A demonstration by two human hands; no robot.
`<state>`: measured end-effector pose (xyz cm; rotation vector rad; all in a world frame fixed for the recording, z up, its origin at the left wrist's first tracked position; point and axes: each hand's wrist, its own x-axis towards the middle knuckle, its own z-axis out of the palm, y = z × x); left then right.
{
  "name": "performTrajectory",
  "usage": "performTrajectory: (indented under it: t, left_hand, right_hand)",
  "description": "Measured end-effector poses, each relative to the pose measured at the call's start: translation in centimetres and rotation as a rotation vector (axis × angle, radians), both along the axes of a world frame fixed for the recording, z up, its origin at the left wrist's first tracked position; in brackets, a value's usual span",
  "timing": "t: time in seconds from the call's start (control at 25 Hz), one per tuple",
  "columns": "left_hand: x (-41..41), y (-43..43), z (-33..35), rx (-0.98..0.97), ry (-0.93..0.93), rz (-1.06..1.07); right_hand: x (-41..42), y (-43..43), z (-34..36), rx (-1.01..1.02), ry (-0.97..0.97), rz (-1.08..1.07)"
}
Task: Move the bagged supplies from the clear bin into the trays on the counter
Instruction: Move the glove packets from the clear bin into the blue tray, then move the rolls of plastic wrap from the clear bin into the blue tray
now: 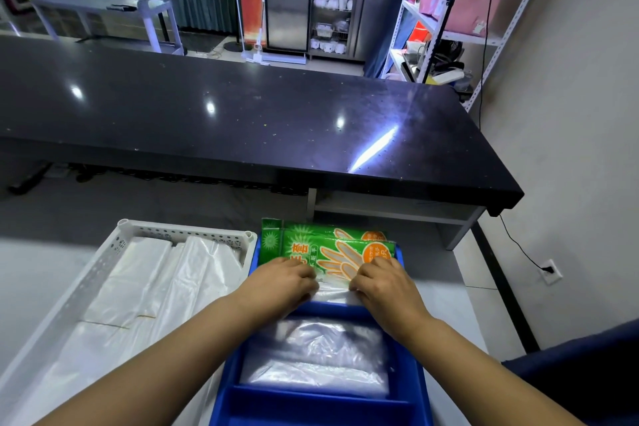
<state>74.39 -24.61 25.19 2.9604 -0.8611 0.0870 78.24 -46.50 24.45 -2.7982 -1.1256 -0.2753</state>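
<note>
Blue moulded plastic sits nearest me: a divided blue plastic tray [229, 373], its near compartment holding a bundle of crumpled clear plastic bags [318, 353]. Just past that divider my left grip [281, 282] and right grip [383, 282] lie side by side. Their fingers are curled down and pinch the wrinkled clear near end of the flat green printed glove packs [321, 245]. The packs lie in the tray's far compartment, their far ends riding up over its back wall. Just beside the blue tray on the left, a white perforated plastic tray [183, 230] holds folded white plastic bags [155, 287]. Beyond both stands a glossy black counter [242, 114].

I read this as the placing step: the packs are in and being settled flat. The next move calls for letting go of the film and going to the clear bin (out of view, so I cannot say what it holds).
</note>
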Motion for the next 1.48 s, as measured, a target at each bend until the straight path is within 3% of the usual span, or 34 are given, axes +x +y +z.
performTrajectory:
  t: [0.16,0.28,0.64,0.84,1.24,1.48]
  left_hand:
    - [-0.3,0.3,-1.7,-0.013,0.186,0.148]
    - [-0.4,0.4,-1.9,-0.113,0.235,0.184]
    - [-2.4,1.2,1.2,-0.361,-0.009,0.384]
    - [-6.2,2.4,2.6,-0.484,-0.132,0.619]
    - [-21.0,7.7,3.5,-0.320,-0.059,1.018]
    - [-38.2,13.4,2.7,-0.271,-0.126,1.172]
  right_hand:
    - [0.5,-0.4,-0.4,-0.119,0.288,-0.058]
    - [0.8,-0.7,-0.3,-0.138,0.350,-0.056]
    - [1.2,-1.2,2.7,0.201,0.034,0.091]
    - [1.2,1.8,4.1,0.265,0.044,0.215]
    - [-8.3,11.9,5.5,0.087,0.089,0.525]
    - [-19.7,21.6,5.0,-0.107,0.027,0.722]
